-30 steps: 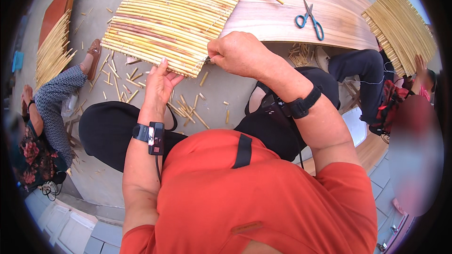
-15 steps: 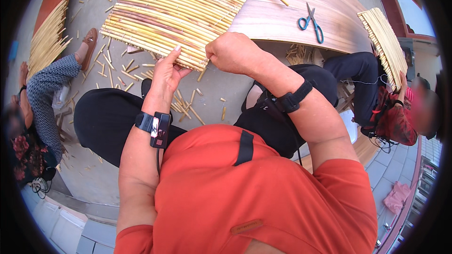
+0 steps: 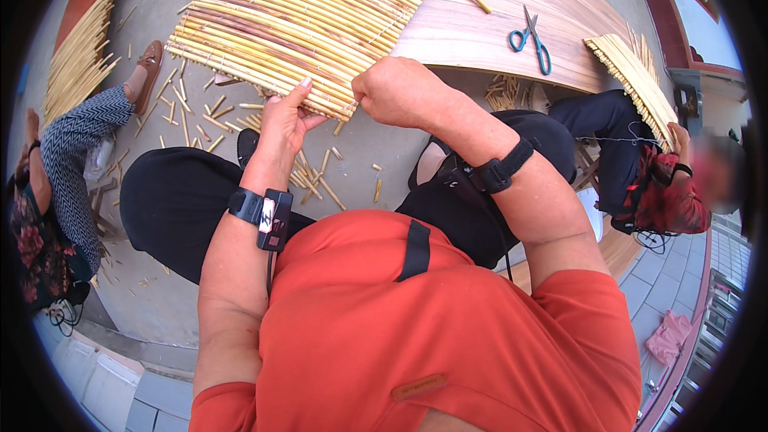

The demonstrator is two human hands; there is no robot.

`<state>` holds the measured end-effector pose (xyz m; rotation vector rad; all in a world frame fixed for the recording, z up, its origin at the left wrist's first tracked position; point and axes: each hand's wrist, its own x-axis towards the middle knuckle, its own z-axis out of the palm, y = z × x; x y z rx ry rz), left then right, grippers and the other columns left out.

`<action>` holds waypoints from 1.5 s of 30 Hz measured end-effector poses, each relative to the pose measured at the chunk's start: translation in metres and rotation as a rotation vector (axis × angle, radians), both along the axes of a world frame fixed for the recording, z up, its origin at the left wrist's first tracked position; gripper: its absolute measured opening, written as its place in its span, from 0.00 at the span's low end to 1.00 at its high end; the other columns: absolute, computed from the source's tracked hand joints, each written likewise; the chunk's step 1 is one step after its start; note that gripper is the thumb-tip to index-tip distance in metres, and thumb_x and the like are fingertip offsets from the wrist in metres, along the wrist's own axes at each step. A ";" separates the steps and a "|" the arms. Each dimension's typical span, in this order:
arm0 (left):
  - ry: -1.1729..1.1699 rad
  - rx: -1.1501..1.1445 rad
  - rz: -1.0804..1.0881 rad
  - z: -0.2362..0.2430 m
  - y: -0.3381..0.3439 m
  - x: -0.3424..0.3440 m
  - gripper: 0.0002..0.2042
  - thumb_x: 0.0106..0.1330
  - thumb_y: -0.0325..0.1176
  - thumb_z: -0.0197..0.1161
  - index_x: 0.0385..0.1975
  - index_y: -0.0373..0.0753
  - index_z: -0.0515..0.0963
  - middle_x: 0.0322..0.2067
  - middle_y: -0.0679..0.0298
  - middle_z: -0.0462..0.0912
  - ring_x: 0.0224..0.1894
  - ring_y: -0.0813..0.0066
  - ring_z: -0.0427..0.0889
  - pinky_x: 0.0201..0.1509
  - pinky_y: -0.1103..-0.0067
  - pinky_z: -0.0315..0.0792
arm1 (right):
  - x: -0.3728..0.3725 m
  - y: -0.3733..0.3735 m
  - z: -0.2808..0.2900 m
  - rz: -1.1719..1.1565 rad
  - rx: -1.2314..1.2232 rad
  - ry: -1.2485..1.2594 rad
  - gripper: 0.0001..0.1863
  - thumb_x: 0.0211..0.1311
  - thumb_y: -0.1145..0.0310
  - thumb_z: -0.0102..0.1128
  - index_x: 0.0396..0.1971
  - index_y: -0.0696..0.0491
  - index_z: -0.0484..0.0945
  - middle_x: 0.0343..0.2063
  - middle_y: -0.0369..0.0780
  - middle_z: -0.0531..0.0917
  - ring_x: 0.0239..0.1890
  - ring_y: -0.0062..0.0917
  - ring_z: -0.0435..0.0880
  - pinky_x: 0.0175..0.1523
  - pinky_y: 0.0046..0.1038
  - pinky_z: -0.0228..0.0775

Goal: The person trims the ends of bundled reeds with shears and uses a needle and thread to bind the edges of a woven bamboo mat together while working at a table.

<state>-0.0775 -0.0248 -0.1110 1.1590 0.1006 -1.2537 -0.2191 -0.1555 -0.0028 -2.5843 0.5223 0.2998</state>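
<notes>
A woven mat of yellow reed stalks (image 3: 296,16) lies across a wooden board (image 3: 512,0) in front of me. My left hand (image 3: 284,124) holds the near edge of the mat, fingers against the stalks. My right hand (image 3: 400,92) is closed in a fist at the same edge, just to the right; what it grips is hidden, possibly a thin thread. Both wrists carry black bands. My black trousers and orange shirt fill the lower part of the view.
Blue-handled scissors (image 3: 530,36) lie on the board. Cut reed pieces (image 3: 208,116) litter the concrete floor. A person in patterned trousers (image 3: 72,152) sits at the left by a reed bundle (image 3: 76,56). Another person (image 3: 664,184) works a second mat (image 3: 636,80) at the right.
The view has shifted slightly. My hands stay at the mat's near edge, and the right fist has moved a little closer to the left hand.
</notes>
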 end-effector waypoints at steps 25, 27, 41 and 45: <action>0.039 0.022 -0.019 0.005 0.002 -0.008 0.21 0.64 0.41 0.57 0.51 0.33 0.67 0.43 0.54 0.77 0.46 0.61 0.78 0.50 0.56 0.73 | -0.003 0.000 -0.013 0.050 -0.070 0.015 0.07 0.48 0.72 0.50 0.23 0.53 0.79 0.21 0.47 0.80 0.28 0.43 0.80 0.35 0.39 0.72; 0.093 0.038 0.000 0.009 0.002 -0.016 0.22 0.65 0.44 0.55 0.52 0.35 0.67 0.43 0.55 0.77 0.46 0.61 0.78 0.51 0.57 0.73 | -0.003 0.000 -0.015 0.053 -0.081 0.013 0.07 0.48 0.71 0.51 0.23 0.53 0.79 0.21 0.47 0.80 0.28 0.42 0.80 0.35 0.39 0.72; 0.055 0.078 -0.058 0.006 0.003 -0.022 0.23 0.68 0.51 0.48 0.52 0.37 0.67 0.43 0.55 0.77 0.43 0.63 0.79 0.49 0.63 0.73 | 0.000 -0.001 -0.010 0.054 -0.065 0.024 0.09 0.49 0.72 0.49 0.25 0.53 0.80 0.22 0.47 0.80 0.29 0.43 0.80 0.36 0.39 0.72; 0.043 0.072 -0.056 0.002 0.004 -0.021 0.23 0.69 0.50 0.47 0.52 0.36 0.67 0.44 0.55 0.77 0.44 0.63 0.79 0.48 0.63 0.73 | 0.001 0.000 -0.012 0.067 -0.083 0.043 0.09 0.49 0.72 0.49 0.24 0.53 0.80 0.22 0.48 0.80 0.29 0.43 0.80 0.36 0.40 0.72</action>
